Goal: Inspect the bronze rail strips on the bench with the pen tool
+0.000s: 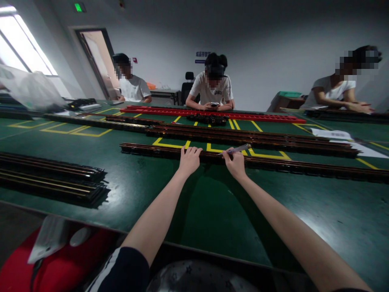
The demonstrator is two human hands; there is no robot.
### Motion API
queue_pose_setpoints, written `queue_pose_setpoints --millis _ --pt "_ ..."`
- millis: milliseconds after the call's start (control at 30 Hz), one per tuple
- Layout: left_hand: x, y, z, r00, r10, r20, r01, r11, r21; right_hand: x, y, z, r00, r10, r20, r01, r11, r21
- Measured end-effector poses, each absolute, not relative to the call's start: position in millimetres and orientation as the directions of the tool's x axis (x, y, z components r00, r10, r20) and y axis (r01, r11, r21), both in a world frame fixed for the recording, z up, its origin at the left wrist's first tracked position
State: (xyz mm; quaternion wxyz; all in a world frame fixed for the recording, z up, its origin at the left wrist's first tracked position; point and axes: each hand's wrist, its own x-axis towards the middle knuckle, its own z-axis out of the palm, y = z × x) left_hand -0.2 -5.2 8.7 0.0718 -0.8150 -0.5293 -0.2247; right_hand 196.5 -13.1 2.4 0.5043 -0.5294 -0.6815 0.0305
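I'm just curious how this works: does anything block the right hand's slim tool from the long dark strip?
Nothing visible does. The right hand holds the slim tool, its tip at the long dark strip; the left hand is on the strip, left of the tip.

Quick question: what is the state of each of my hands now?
Left hand: on the dark strip; whether it grips cannot be told.
Right hand: closed, holding a slim tool.

Over my feed I see a bag [39, 91] at left, papers [370, 149] at right, a door [97, 61] near a green sign [80, 7], and a chair [185, 87] behind a person [212, 91].
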Motion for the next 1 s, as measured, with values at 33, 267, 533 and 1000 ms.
queue_pose_setpoints --millis 33,267,533,1000 --pt "-0.1 -5.0 8.3 0.339 0.829 0.445 0.896 -0.429 0.116 196.7 -12.9 2.3 0.068 0.752 0.656 0.689 0.44 -0.576" --pt "0.6 -3.3 4.5 0.338 0.809 0.481 0.897 -0.431 0.094 196.9 -11.1 0.9 0.072 0.744 0.664 0.684 0.447 -0.576" --pt "-1.5 1.9 -1.4 0.328 0.792 0.514 0.885 -0.449 0.127 195.1 -12.5 1.3 0.061 0.759 0.648 0.678 0.445 -0.585" --pt "-3.9 1.3 4.4 0.349 0.837 0.423 0.87 -0.456 0.185 196.0 -13.1 1.9 0.113 0.744 0.658 0.679 0.426 -0.598"
